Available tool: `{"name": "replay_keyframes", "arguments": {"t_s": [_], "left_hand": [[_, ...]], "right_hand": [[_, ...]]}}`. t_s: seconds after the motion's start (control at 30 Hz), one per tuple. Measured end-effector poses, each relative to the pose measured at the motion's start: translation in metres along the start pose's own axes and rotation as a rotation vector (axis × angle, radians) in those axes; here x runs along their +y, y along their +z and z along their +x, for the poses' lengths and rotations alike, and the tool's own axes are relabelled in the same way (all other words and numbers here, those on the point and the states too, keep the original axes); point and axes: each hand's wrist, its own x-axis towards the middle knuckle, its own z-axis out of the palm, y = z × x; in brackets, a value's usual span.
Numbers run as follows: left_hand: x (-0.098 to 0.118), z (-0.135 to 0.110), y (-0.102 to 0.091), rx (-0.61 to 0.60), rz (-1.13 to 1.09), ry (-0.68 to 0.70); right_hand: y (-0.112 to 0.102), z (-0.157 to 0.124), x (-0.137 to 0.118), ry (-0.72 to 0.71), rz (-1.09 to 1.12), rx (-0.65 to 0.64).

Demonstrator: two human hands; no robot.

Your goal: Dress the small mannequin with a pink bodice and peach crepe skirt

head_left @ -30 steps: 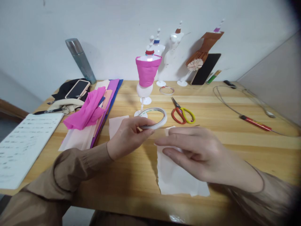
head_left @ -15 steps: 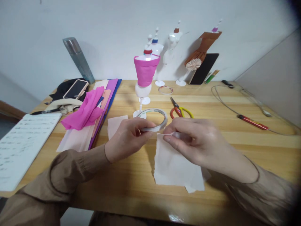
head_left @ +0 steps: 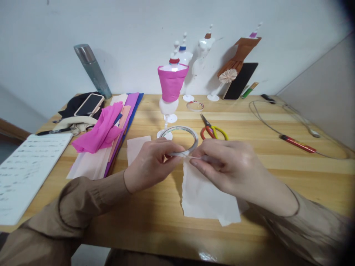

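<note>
Two hands met over the middle of the bench point(head_left: 155, 221), close to its front edge. The left hand point(head_left: 151, 164) had its grip closed on a tape roll point(head_left: 194, 142), thumb and fingers pinching the near side of the ring and holding it tilted above the wood. The right hand point(head_left: 226, 166) kept a narrow grip, fingertips pinched on a strip of tape point(head_left: 191, 157) drawn from the roll, just at the top edge of a pale paper sheet point(head_left: 206, 201) that lay flat beneath it. Beyond the roll lay red-and-yellow scissors point(head_left: 215, 132) and a small mannequin point(head_left: 171, 87) wrapped in pink. Coloured papers point(head_left: 111, 129) were piled toward the left edge, and a red pen point(head_left: 298, 144) lay toward the right edge.
</note>
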Motion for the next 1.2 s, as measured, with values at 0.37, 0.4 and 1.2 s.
{"name": "replay_keyframes", "arguments": {"t_s": [0.37,0.4,1.2], "left_hand": [[0.0016,-0.0002,0.0008,0.019,0.001,0.020],[0.0020,-0.0004,0.0006,0.018,-0.024,0.025],[0.0029,-0.0055,0.0094,0.111,-0.054,-0.107]], "right_hand": [[0.0012,0.0003,0.0010,0.013,0.009,-0.022],[0.0013,0.0005,0.0008,0.018,0.014,-0.025],[0.0075,0.0016,-0.0068,0.061,0.041,-0.018]]}}
